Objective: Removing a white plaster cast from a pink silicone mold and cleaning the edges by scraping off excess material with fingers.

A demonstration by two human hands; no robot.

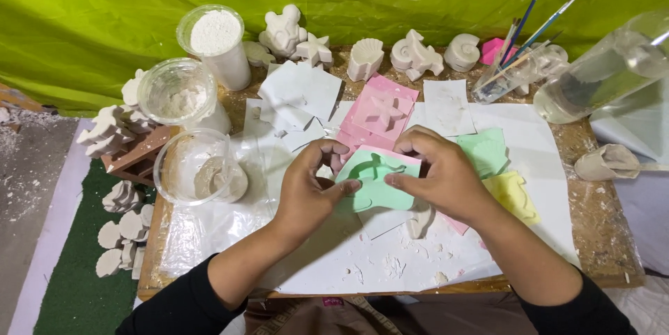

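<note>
Both hands hold a light green flexible mould [376,183] with a shaped hollow, just above the white sheet [390,258] on the wooden table. My left hand [310,185] grips its left edge with the thumb on top. My right hand [442,174] grips its right and upper edge. A small white plaster cast [418,223] lies on the sheet just under the right hand. Plaster crumbs are scattered on the sheet in front.
Pink [380,112], green [488,150], yellow [512,195] and white [303,91] moulds lie behind. Plaster figures [414,52] line the far edge. Clear tubs of powder [216,42] and a bowl [198,168] stand at left. A water bottle [599,73] and brushes [529,21] are at right.
</note>
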